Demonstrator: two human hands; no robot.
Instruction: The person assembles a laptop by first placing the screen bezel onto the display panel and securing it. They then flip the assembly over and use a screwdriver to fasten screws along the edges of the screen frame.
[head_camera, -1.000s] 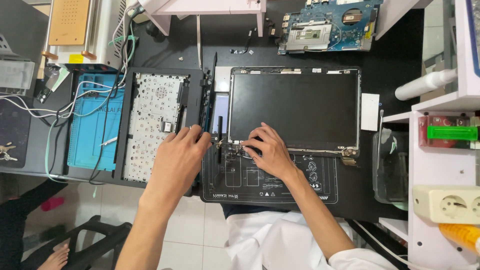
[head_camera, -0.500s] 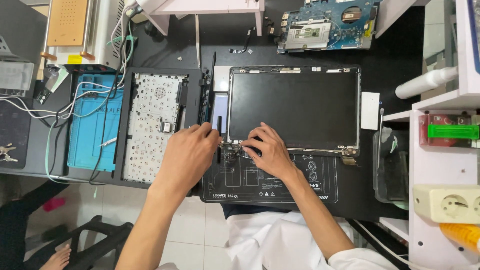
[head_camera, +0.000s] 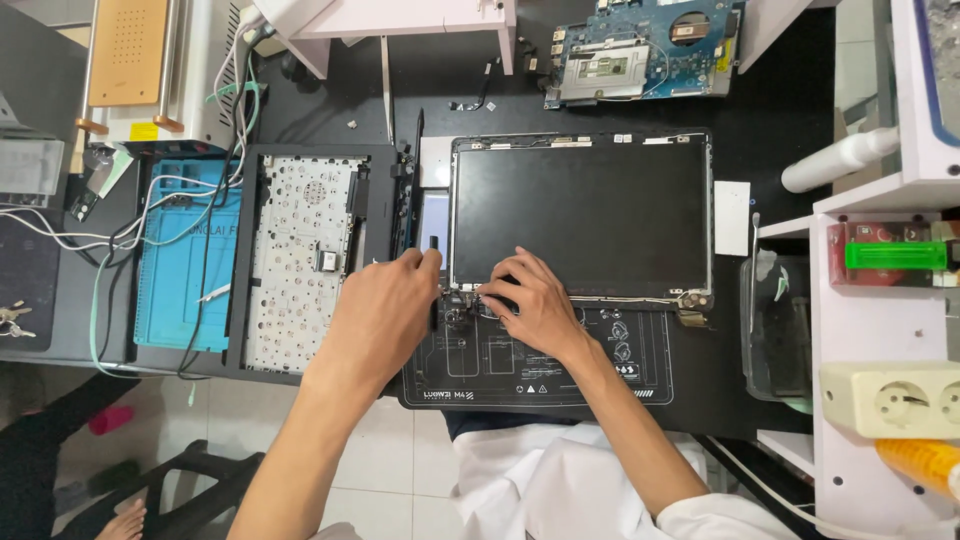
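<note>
1. Pinching at the lower left corner of the laptop screen panel (head_camera: 580, 215), your right hand (head_camera: 535, 305) has its fingers curled with the tips bunched on the left hinge (head_camera: 458, 305); whether they grip a small part, cannot tell.
2. Your left hand (head_camera: 385, 315) lies palm down, fingers loosely closed, fingertips (head_camera: 428, 262) touching the panel's left edge just beside a thin dark tool or strip; a firm grip cannot be told.
3. Screen panel lies flat, face up, on the black work mat (head_camera: 640, 360), right hinge (head_camera: 690, 305) bare at its lower right corner.
4. Left of your left hand: laptop base with keyboard backplate (head_camera: 300, 250) up, touching the blue silicone mat (head_camera: 170, 260).
5. White cables (head_camera: 120, 210) run across that blue mat.
6. Far edge of desk: blue motherboard (head_camera: 640, 50), well apart from both hands.
7. Right side: white shelf (head_camera: 880, 310) with a green block (head_camera: 895, 255) and a white power strip (head_camera: 890, 400).
8. Small white card (head_camera: 732, 217) just beside the panel's right edge.
</note>
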